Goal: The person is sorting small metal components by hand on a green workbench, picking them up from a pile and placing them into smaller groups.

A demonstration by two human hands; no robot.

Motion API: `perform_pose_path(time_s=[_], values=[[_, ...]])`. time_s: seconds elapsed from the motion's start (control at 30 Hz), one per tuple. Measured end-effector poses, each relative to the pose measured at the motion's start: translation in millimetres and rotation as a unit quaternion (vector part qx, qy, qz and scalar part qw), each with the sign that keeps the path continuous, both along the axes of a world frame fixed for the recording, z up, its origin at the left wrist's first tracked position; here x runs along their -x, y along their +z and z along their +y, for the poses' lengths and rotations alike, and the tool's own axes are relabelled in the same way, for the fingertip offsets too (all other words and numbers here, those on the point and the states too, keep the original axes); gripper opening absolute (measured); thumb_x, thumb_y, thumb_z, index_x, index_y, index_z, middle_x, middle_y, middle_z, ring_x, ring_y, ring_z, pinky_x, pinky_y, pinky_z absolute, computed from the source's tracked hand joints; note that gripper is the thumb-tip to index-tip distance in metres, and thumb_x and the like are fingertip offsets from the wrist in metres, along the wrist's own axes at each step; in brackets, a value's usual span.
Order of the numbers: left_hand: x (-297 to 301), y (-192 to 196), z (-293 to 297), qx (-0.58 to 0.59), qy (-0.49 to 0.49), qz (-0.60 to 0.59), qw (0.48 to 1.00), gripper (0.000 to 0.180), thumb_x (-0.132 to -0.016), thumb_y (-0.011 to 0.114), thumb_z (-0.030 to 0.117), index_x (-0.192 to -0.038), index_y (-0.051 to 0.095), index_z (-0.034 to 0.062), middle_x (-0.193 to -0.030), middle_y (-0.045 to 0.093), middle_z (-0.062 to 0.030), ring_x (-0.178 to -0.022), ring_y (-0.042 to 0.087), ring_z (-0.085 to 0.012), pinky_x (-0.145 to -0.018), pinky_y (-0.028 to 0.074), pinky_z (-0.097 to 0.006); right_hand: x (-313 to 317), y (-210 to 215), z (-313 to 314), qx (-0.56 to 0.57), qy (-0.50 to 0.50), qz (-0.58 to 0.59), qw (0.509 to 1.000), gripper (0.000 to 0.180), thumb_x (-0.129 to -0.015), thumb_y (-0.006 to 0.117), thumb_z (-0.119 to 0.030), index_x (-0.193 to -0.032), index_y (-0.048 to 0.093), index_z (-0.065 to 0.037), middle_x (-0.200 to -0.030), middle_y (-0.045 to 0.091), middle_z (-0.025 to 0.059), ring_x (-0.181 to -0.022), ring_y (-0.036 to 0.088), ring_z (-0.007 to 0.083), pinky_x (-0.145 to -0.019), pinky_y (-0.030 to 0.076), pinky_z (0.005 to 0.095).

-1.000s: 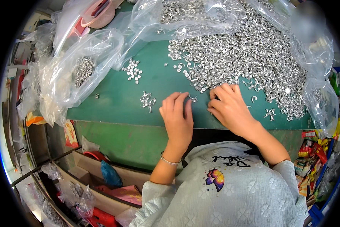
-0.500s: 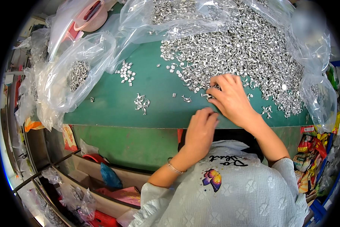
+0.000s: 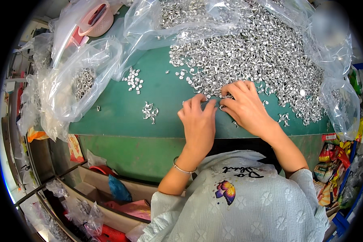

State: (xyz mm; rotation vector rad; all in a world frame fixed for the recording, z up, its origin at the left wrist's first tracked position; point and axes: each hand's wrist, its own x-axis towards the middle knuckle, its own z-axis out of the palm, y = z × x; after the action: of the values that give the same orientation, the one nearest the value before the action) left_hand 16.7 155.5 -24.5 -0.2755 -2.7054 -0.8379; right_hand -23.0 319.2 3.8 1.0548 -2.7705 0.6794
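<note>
My left hand [image 3: 198, 121] is over the green tabletop at the near edge of a big pile of small curved silver metal pieces [image 3: 262, 48]. Its fingers curl downward, and whatever lies in the fingertips is too small to make out. Close beside it, my right hand [image 3: 246, 107] has its fingers bent at the pile's edge, thumb and finger closed on a small silver metal piece [image 3: 222, 107]. One loose curved piece [image 3: 235, 124] lies below the right hand. A small cluster of curved pieces [image 3: 150, 112] sits to the left, with small blocky silver pieces [image 3: 133, 80] behind it.
Clear plastic sheeting [image 3: 129, 38] borders the pile. At the left, a plastic bag [image 3: 74, 97] holds silver rings. A pink basket [image 3: 98, 25] stands at the back left. The green table's [image 3: 121, 123] near edge runs before me; an open drawer [image 3: 100, 181] is below left.
My left hand has moved left and away from me, now covering where a curved piece and a small piece lay on the table. My right hand has barely shifted.
</note>
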Motion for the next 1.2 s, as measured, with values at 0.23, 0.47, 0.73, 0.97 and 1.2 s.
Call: perform_pose_path(time_s=[0.23, 0.47, 0.73, 0.97, 1.2], values=[[-29.4, 2.2, -19.5, -0.054, -0.028, -0.021, 0.998, 0.023, -0.077, 0.072, 0.002, -0.099, 0.069, 0.0071, -0.099, 0.058, -0.004, -0.086, 0.051, -0.0221, -0.076, 0.036, -0.035, -4.8, 0.0, 8.2, 0.046, -0.044, 0.007, 0.998, 0.014, -0.074, 0.074, -0.008, -0.085, 0.065, -0.006, -0.102, 0.055, 0.0056, -0.1, 0.051, 0.0251, -0.087, 0.038, 0.0385], [-33.2, -3.1, 10.5, -0.139, -0.088, -0.014, 0.986, 0.025, -0.075, 0.073, -0.001, -0.1, 0.068, 0.0037, -0.097, 0.06, -0.0066, -0.079, 0.054, -0.022, -0.072, 0.04, -0.034, 0.4, 6.4, 14.9, 0.073, -0.054, -0.033, 0.995, 0.014, -0.076, 0.073, -0.009, -0.087, 0.065, -0.005, -0.096, 0.057, 0.0046, -0.094, 0.052, 0.024, -0.083, 0.038, 0.0364], [-28.4, 2.5, -6.1, -0.212, -0.028, -0.021, 0.977, 0.025, -0.081, 0.068, -0.007, -0.105, 0.067, 0.0004, -0.099, 0.061, -0.0133, -0.085, 0.061, -0.0277, -0.074, 0.051, -0.033, -3.5, 8.4, 43.6, 0.092, -0.1, -0.058, 0.989, 0.016, -0.078, 0.073, -0.007, -0.091, 0.065, -0.004, -0.092, 0.06, 0.007, -0.09, 0.054, 0.0261, -0.081, 0.04, 0.0371], [-31.3, 8.7, -11.0, -0.154, -0.006, -0.01, 0.988, 0.025, -0.079, 0.068, -0.008, -0.102, 0.067, 0.0028, -0.099, 0.06, -0.0106, -0.092, 0.058, -0.0258, -0.079, 0.047, -0.034, -5.2, 2.8, 47.6, 0.049, -0.111, -0.034, 0.992, 0.015, -0.078, 0.072, -0.008, -0.091, 0.065, -0.005, -0.091, 0.06, 0.0066, -0.09, 0.055, 0.0257, -0.078, 0.04, 0.0368], [-21.2, 5.4, -20.2, -0.067, 0.059, -0.005, 0.996, 0.031, -0.08, 0.069, -0.001, -0.11, 0.063, 0.0056, -0.106, 0.057, -0.0088, -0.095, 0.053, -0.0265, -0.085, 0.039, -0.038, -8.6, 10.0, 25.5, 0.075, -0.05, -0.02, 0.996, 0.012, -0.079, 0.069, -0.012, -0.088, 0.065, -0.005, -0.087, 0.058, 0.0059, -0.087, 0.054, 0.0232, -0.076, 0.039, 0.0363]])
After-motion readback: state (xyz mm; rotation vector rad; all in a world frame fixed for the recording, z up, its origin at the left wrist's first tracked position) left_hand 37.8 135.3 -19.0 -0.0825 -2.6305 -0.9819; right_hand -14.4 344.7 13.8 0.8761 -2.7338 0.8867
